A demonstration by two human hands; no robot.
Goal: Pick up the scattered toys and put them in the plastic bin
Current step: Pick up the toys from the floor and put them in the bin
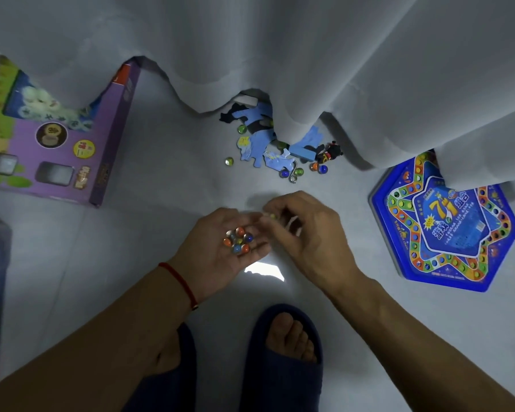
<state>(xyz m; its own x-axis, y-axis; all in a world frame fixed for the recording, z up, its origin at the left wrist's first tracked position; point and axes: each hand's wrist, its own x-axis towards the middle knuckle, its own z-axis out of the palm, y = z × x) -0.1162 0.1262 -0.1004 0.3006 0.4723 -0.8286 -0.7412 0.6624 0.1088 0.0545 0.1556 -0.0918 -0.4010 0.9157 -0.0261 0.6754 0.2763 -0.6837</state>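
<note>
Two feet in dark blue slippers (283, 361) are planted on the pale tiled floor (149, 221) at its near edge, the right one in full view, the left one partly hidden behind the left forearm. A red string bracelet (177, 278) is worn on the left wrist. Just above, the left hand (220, 248) is held palm up, its fingers loosely cupped, and a cluster of marbles (238, 240), orange, blue and clear, is cradled in the palm. The right hand (304, 230) is held close beside it, fingertips almost touching the left fingers; a single yellowish marble (271, 216) is pinched between its thumb and forefinger, the other fingers being curled, though motion blur softens the detail.

Farther out, toward the middle of the floor, more marbles (292, 172) are scattered among blue puzzle pieces (262, 144), a small metal hook (294, 173) and a small black toy figure (329, 153), partly under the hem of a white curtain (309, 55) that hangs along the far edge. A purple cardboard box (57, 138) lies at the far left, partly under the curtain. A blue hexagonal game tin (446, 230) lies at the right. A bluish object is cut off at the left edge; what it is cannot be told.
</note>
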